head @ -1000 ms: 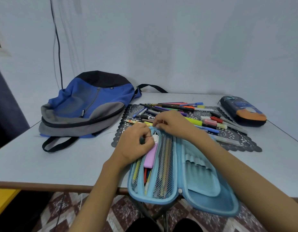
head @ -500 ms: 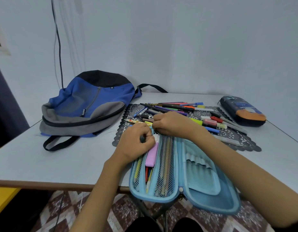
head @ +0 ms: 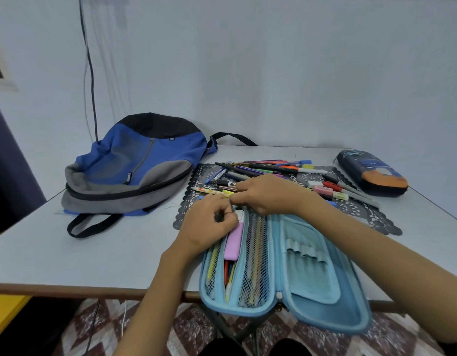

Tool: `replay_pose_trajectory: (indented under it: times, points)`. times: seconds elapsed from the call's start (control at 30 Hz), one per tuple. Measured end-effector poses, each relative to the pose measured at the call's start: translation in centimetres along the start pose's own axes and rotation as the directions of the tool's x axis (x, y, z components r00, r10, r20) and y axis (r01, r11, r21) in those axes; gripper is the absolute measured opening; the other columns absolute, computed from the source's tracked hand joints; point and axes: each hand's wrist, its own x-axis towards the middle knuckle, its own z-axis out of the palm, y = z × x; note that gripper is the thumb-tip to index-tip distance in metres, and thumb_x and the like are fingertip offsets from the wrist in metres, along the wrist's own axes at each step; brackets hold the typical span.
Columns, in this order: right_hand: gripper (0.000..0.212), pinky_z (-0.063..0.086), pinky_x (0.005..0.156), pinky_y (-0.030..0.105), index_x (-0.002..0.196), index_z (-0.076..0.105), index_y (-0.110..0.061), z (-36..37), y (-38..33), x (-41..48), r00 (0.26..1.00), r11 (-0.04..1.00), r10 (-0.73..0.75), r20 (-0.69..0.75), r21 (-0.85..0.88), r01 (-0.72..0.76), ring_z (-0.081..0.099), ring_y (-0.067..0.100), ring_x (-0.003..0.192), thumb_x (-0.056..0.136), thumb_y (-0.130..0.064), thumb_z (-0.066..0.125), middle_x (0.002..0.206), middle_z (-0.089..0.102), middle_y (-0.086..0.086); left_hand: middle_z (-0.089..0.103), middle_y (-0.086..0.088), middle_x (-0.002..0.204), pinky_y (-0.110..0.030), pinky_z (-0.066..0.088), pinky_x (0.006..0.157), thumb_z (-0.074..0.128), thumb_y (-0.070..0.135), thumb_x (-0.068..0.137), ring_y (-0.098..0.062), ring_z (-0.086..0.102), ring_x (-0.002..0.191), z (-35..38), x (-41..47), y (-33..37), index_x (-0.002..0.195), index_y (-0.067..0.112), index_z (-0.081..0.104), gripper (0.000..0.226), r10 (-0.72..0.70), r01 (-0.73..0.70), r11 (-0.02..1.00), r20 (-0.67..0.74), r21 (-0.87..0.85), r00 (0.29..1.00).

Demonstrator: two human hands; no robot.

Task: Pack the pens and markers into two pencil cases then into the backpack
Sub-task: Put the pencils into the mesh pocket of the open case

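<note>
A light blue pencil case [head: 312, 278] lies open at the table's front edge and overhangs it. Its left mesh pocket holds several pens and a lilac marker [head: 234, 242]. My left hand [head: 209, 224] is curled at the far end of that pocket, and a small dark pen end shows between its fingers. My right hand [head: 271, 194] pinches the case's far rim right beside it. Behind the hands, loose pens and markers [head: 268, 167] lie on a dark lace mat [head: 363, 214]. A blue and grey backpack [head: 135, 170] lies at the back left. A second, dark blue and orange pencil case [head: 374, 176] lies zipped at the back right.
The grey table [head: 93, 253] ends in a brown front edge, with tiled floor below. A black cable [head: 91, 73] hangs down the wall behind the backpack. A backpack strap [head: 88, 224] loops onto the table in front of the bag.
Both hands stay at the case's far end. My right hand has edged slightly toward the pen pile.
</note>
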Motion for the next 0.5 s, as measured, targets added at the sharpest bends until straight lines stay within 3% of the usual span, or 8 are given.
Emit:
replay_pose_trajectory:
  times: [0.2, 0.3, 0.5]
  points:
    - [0.014, 0.023, 0.045, 0.027, 0.086, 0.065, -0.012, -0.07, 0.24, -0.09, 0.995, 0.997, 0.073, -0.063, 0.0, -0.073, 0.048, 0.019, 0.061, 0.077, -0.002, 0.065, 0.081, 0.058, 0.003, 0.057, 0.006, 0.069, -0.039, 0.044, 0.069, 0.052, 0.042, 0.072, -0.015, 0.052, 0.074, 0.0, 0.0, -0.05, 0.059, 0.025, 0.045, 0.022, -0.012, 0.012, 1.0, 0.003, -0.005, 1.0]
    - [0.009, 0.028, 0.04, 0.025, 0.073, 0.067, -0.013, 0.34, 0.24, 0.27, 0.995, 0.999, 0.011, -0.094, -0.049, -0.015, 0.056, 0.024, 0.052, 0.069, -0.005, 0.069, 0.07, 0.058, 0.003, 0.056, 0.006, 0.069, -0.042, 0.044, 0.069, 0.051, 0.043, 0.072, -0.016, 0.052, 0.074, 0.01, -0.05, -0.09, 0.059, 0.024, 0.045, 0.023, -0.017, 0.017, 1.0, 0.004, -0.006, 1.0]
    - [0.01, 0.023, 0.038, 0.023, 0.064, 0.06, -0.013, 0.49, 0.17, 0.2, 0.984, 0.987, -0.094, -0.152, -0.143, 0.072, 0.048, 0.024, 0.044, 0.067, -0.005, 0.065, 0.064, 0.052, 0.003, 0.056, 0.008, 0.068, -0.041, 0.045, 0.071, 0.052, 0.043, 0.072, -0.014, 0.052, 0.074, -0.02, 0.06, 0.05, 0.058, 0.029, 0.043, 0.022, -0.025, 0.025, 1.0, 0.007, -0.018, 1.0]
